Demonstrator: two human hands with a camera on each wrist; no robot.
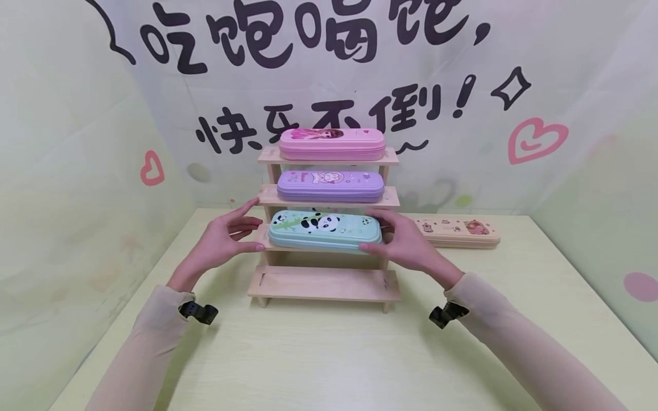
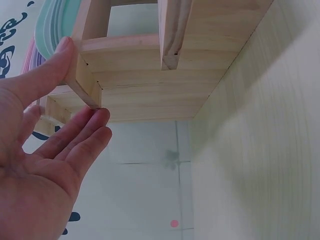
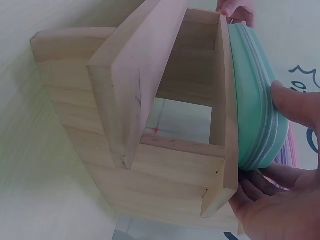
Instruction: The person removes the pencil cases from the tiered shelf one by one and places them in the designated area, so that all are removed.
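Before lettered cloth [image 1: 360, 77], the spread left hand [image 1: 222, 237] touches shelving [image 1: 324, 283]; the right hand [image 1: 405, 240] pinches a mint case [image 1: 319, 230].

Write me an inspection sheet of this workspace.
Surface: pale wood-grain tabletop.
Job's things: stepped pale wooden stand holding, top down, oblong pink case, oblong purple case and oblong mint panda-print zip case; oblong beige case lies right of it, on the tabletop.
Clutter: nothing seen.
Hands: left hand touches the stand's left end; right hand grips the mint case's right end.
Cables: nothing seen.
Surroundings: white backdrop with black lettering and pink hearts.
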